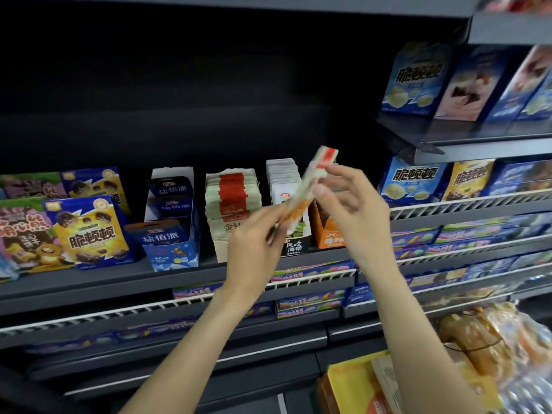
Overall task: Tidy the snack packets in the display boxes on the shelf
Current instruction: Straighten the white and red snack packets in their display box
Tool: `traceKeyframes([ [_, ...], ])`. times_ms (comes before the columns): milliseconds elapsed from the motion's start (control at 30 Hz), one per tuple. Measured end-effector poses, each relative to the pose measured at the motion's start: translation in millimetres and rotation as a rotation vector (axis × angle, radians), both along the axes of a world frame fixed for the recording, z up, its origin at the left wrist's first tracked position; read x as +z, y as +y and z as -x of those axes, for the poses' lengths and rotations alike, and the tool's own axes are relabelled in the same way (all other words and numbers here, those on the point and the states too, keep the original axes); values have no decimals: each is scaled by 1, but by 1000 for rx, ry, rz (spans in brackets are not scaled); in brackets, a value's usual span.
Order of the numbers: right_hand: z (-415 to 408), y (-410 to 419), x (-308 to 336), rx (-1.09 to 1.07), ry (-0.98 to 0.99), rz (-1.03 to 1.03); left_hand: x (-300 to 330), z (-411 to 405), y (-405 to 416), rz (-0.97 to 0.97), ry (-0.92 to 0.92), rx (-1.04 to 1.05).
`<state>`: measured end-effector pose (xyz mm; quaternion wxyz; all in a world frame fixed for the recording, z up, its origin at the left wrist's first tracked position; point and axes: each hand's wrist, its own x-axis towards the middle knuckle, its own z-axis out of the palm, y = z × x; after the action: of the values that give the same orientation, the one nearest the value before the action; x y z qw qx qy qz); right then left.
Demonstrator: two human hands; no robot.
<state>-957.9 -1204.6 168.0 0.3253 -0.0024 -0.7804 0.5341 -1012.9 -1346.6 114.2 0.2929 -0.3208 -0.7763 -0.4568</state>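
Both my hands hold a small stack of pale green snack packets with red bands, tilted in the air before the shelf. My left hand grips its lower end and my right hand pinches its upper part. Behind them stands a cream display box full of the same red-banded packets. Right of it a black-fronted box holds white packets, partly hidden by my hands. An orange box sits at the right, and a blue box with dark blue packets at the left.
Yellow and purple biscuit boxes stand at the shelf's left. Blue cartons fill the shelves at right. Wire-fronted lower shelves hold flat candy packs. Bagged goods and a yellow box sit at bottom right. The shelf back above is dark.
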Motion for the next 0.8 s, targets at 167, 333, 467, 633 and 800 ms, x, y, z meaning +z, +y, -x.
traceKeyframes([
  [167,-4,-7,-2,-45,46,122,-13,-3,10,190,374,140],
  [333,-3,16,-5,-2,-6,298,-16,1,6,341,374,32],
  [467,1,31,-4,53,-6,397,-16,2,0,326,348,44],
  [633,4,39,-8,104,-16,432,-18,6,-8,303,328,56],
  [800,7,34,-10,110,-22,501,-19,7,-7,340,333,71],
])
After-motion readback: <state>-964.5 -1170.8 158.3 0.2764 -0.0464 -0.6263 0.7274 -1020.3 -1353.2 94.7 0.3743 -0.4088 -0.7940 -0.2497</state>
